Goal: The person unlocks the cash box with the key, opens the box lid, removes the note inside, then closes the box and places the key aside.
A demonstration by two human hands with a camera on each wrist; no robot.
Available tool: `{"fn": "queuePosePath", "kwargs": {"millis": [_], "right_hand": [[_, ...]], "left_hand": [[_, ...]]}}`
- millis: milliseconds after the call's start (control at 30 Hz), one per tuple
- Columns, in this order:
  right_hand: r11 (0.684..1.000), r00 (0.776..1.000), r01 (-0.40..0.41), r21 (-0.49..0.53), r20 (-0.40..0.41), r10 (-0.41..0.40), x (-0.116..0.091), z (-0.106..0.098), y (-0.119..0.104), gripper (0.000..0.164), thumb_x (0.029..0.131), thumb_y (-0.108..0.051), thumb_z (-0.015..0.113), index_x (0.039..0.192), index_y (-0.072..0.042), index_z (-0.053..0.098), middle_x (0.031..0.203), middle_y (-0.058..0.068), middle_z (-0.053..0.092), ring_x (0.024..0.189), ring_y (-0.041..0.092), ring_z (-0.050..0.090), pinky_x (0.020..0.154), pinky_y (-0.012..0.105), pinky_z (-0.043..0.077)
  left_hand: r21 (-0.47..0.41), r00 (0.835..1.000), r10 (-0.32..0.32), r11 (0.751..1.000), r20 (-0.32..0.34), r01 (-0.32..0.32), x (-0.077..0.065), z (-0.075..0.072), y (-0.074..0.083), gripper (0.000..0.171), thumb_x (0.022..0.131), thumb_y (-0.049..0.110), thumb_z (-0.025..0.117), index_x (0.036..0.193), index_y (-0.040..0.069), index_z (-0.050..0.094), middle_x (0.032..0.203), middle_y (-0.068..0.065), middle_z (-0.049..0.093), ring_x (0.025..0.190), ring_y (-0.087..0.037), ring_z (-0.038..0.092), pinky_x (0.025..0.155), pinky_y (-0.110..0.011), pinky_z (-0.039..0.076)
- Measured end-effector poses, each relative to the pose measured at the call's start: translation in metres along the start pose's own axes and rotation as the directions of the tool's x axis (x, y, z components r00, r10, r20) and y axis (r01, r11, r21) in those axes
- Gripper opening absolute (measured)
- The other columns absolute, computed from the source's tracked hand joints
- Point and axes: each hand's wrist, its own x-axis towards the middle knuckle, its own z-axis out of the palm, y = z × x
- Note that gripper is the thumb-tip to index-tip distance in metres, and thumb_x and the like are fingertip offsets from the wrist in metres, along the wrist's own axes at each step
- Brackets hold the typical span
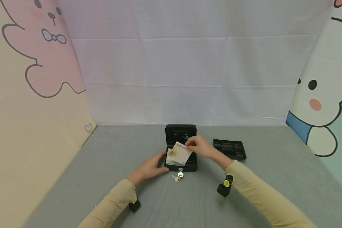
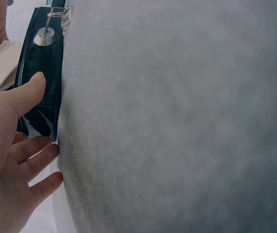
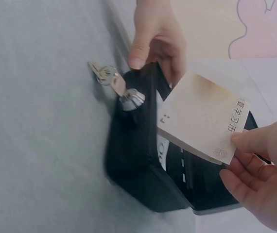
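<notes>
A black cash box (image 1: 191, 168) stands with its lid (image 1: 171, 133) raised. My right hand (image 1: 199, 146) pinches a small stack of play banknotes (image 3: 201, 109) by one corner, tilted over the box. Chinese print shows along the top note's edge. Under the stack, more paper notes (image 1: 169, 160) lie in the left part of the box. My left hand (image 1: 149, 166) rests against the box's left side, thumb on the front near the corner, fingers extended and slightly spread. Keys on a ring (image 1: 176, 178) hang from the silver lock (image 2: 44, 36) on the front.
To the right of the box, a black compartment tray (image 1: 231, 148) lies on the grey tabletop (image 1: 117, 142). A white cloth (image 1: 159, 63) hangs behind, with cartoon-printed panels (image 1: 45, 104) at both sides. Each wrist carries a small black camera (image 1: 224, 189).
</notes>
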Motion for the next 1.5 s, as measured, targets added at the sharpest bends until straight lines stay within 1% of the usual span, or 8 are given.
{"fn": "queuePosePath", "kwargs": {"millis": [200, 500, 733, 900, 1033, 1200, 1300, 1500], "right_hand": [[1.000, 1.000, -0.019, 0.005, 0.000, 0.019, -0.010, -0.018, -0.002, 0.010, 0.086, -0.002, 0.059, 0.092, 0.001, 0.066, 0.083, 0.008, 0.064, 0.072, 0.014, 0.057, 0.061, 0.025, 0.047], [0.997, 0.997, -0.075, 0.009, -0.011, 0.075, -0.026, -0.043, 0.000, 0.009, 0.086, -0.002, 0.058, 0.092, 0.000, 0.064, 0.086, 0.009, 0.063, 0.076, 0.017, 0.058, 0.064, 0.028, 0.048], [0.996, 0.996, -0.086, 0.035, -0.010, 0.086, -0.045, -0.059, 0.006, 0.010, 0.086, 0.000, 0.058, 0.095, 0.003, 0.059, 0.086, 0.010, 0.060, 0.075, 0.018, 0.057, 0.065, 0.037, 0.050], [0.997, 0.998, -0.067, 0.024, 0.003, 0.067, -0.059, -0.066, 0.012, 0.011, 0.085, 0.001, 0.059, 0.096, 0.004, 0.060, 0.084, 0.008, 0.060, 0.072, 0.016, 0.056, 0.062, 0.028, 0.049], [0.998, 0.998, -0.045, 0.036, 0.055, 0.043, -0.069, -0.071, 0.017, 0.008, 0.085, 0.002, 0.059, 0.092, 0.004, 0.062, 0.082, 0.007, 0.061, 0.070, 0.013, 0.055, 0.061, 0.024, 0.048], [0.994, 0.985, -0.063, 0.084, 0.165, 0.048, -0.081, -0.074, 0.021, 0.007, 0.086, 0.000, 0.058, 0.091, 0.002, 0.062, 0.082, 0.007, 0.061, 0.071, 0.012, 0.057, 0.062, 0.030, 0.050], [0.989, 0.967, -0.089, 0.116, 0.248, 0.058, -0.085, -0.075, 0.024, 0.006, 0.085, -0.001, 0.059, 0.090, 0.001, 0.061, 0.081, 0.006, 0.061, 0.070, 0.011, 0.056, 0.062, 0.033, 0.051], [0.978, 0.913, -0.154, 0.140, 0.399, 0.086, -0.085, -0.071, 0.031, 0.006, 0.084, -0.002, 0.061, 0.089, 0.001, 0.060, 0.078, 0.004, 0.058, 0.067, 0.008, 0.049, 0.060, 0.028, 0.047]], "left_hand": [[-0.005, 1.000, 0.019, 1.000, -0.009, -0.019, 0.000, 0.000, -0.001, 0.072, 0.080, 0.025, 0.069, 0.135, -0.007, 0.034, 0.129, -0.021, 0.049, 0.117, -0.032, 0.048, 0.095, -0.044, 0.039], [0.006, 1.000, 0.001, 1.000, -0.010, -0.001, 0.000, 0.000, -0.001, 0.072, 0.080, 0.026, 0.069, 0.134, -0.006, 0.035, 0.127, -0.020, 0.050, 0.115, -0.031, 0.050, 0.093, -0.044, 0.041], [-0.004, 1.000, -0.003, 1.000, -0.016, 0.003, 0.001, 0.001, -0.001, 0.072, 0.080, 0.025, 0.070, 0.135, -0.007, 0.035, 0.127, -0.020, 0.051, 0.114, -0.030, 0.050, 0.093, -0.044, 0.041], [0.003, 1.000, 0.000, 1.000, -0.015, 0.000, 0.001, 0.002, -0.002, 0.072, 0.080, 0.025, 0.070, 0.134, -0.007, 0.035, 0.127, -0.020, 0.050, 0.115, -0.030, 0.050, 0.094, -0.044, 0.040], [0.006, 1.000, -0.001, 1.000, -0.012, 0.001, 0.001, 0.002, -0.002, 0.072, 0.080, 0.026, 0.070, 0.134, -0.007, 0.035, 0.127, -0.019, 0.051, 0.114, -0.030, 0.050, 0.094, -0.044, 0.041], [0.006, 1.000, -0.001, 1.000, -0.018, 0.001, 0.000, 0.002, -0.002, 0.073, 0.079, 0.026, 0.070, 0.134, -0.007, 0.035, 0.127, -0.019, 0.051, 0.114, -0.030, 0.050, 0.093, -0.044, 0.040], [0.000, 1.000, -0.001, 1.000, -0.021, 0.001, -0.001, 0.002, -0.001, 0.073, 0.079, 0.026, 0.070, 0.134, -0.007, 0.035, 0.127, -0.019, 0.051, 0.115, -0.031, 0.050, 0.094, -0.044, 0.040], [-0.009, 1.000, -0.012, 1.000, -0.019, 0.011, -0.001, 0.002, -0.001, 0.073, 0.080, 0.025, 0.070, 0.135, -0.006, 0.035, 0.128, -0.019, 0.050, 0.116, -0.030, 0.049, 0.094, -0.044, 0.040]]}}
